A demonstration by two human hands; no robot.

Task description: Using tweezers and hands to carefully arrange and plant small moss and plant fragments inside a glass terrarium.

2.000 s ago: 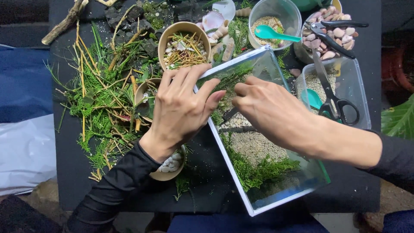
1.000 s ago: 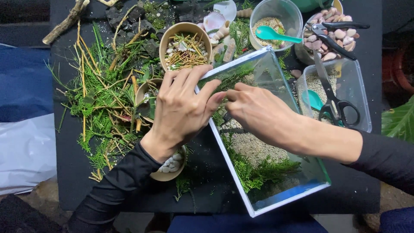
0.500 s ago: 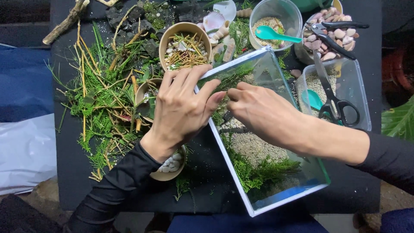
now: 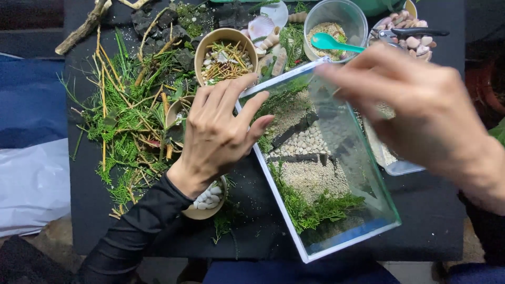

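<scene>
A rectangular glass tank lies tilted on the black table, holding sand, green moss, dark strips and a patch of small white pebbles. My left hand rests on the tank's left rim with fingers spread, steadying it. My right hand is raised above the tank's right side, blurred and close to the camera, fingers loosely curled with nothing seen in them. It hides the clear plastic box behind it.
A paper bowl of twigs and stones sits behind my left hand. A clear cup with a teal spoon, shells, a bowl of pink pebbles, green sprigs and a bowl of white pebbles surround the tank.
My right hand has lifted out of the tank and moved up and to the right, uncovering the white pebbles and dark strips. The left hand has stayed on the rim.
</scene>
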